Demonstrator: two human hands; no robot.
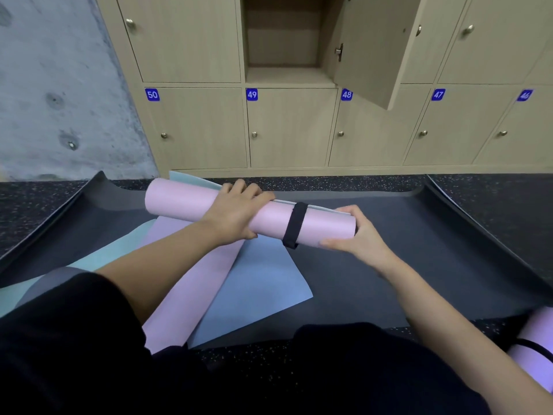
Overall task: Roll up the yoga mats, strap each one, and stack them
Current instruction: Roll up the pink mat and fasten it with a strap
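A pink rolled mat (pixel 185 202) lies crosswise in front of me, a little above the floor mats. A black strap (pixel 294 225) circles it near its right end. My left hand (pixel 236 211) presses over the middle of the roll with fingers curled across its top. My right hand (pixel 356 232) cups the roll's right end, thumb under it beside the strap. Under the roll lie a flat pink mat (pixel 191 283), a flat blue mat (pixel 260 283) and a teal mat (pixel 98 259), all unrolled and overlapping.
A large dark mat (pixel 404 244) with curled-up side edges covers the speckled floor. Another rolled pink mat with a black strap (pixel 535 348) lies at the lower right. Wooden lockers (pixel 290 130) stand ahead, one door (pixel 374 46) open. A concrete wall (pixel 54 85) is at left.
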